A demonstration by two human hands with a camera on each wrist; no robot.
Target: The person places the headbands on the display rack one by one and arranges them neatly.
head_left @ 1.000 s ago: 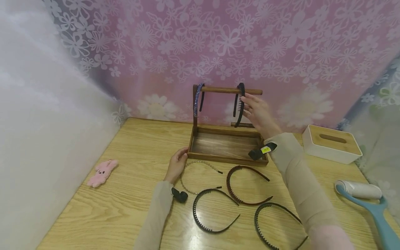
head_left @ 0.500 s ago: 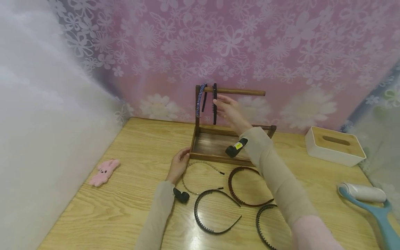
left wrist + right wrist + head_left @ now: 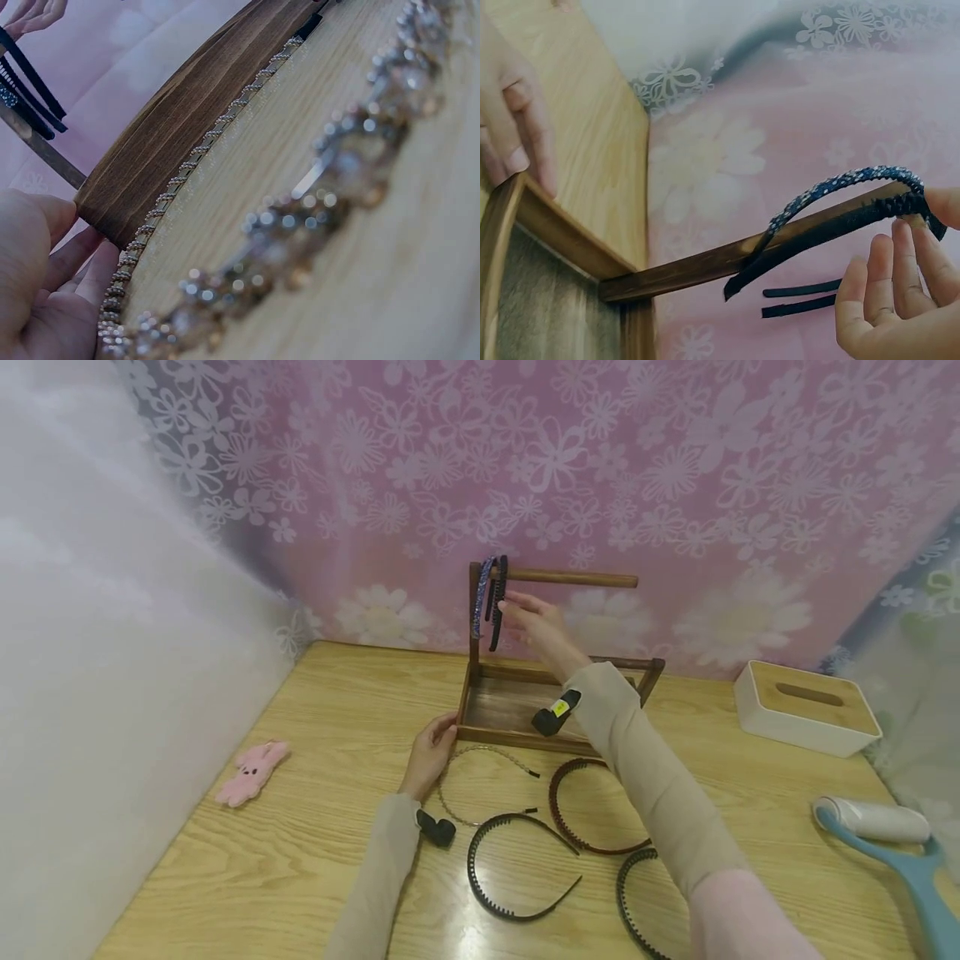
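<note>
A dark wooden headband stand (image 3: 517,741) has a tray base, a left post and a top bar (image 3: 588,579). My left hand (image 3: 429,756) grips its front left tray corner between thumb and fingers. On the bar's left end hangs a blue glittery headband (image 3: 480,610). Right beside it a black toothed headband (image 3: 502,572) hangs over the bar, and my right hand (image 3: 540,625) pinches it with thumb and fingers. In the right wrist view the black headband (image 3: 810,238) lies close against the blue one (image 3: 832,182).
In front of the tray lie a beaded headband (image 3: 480,748), a brown one (image 3: 557,810) and two black ones (image 3: 474,877). A pink plush bunny (image 3: 253,772) is left; a tissue box (image 3: 810,710) and a blue-handled lint roller (image 3: 873,820) are right.
My right hand has slid the black headband leftward along the bar, from near its right end to beside the blue headband. My left hand has stayed on the tray corner.
</note>
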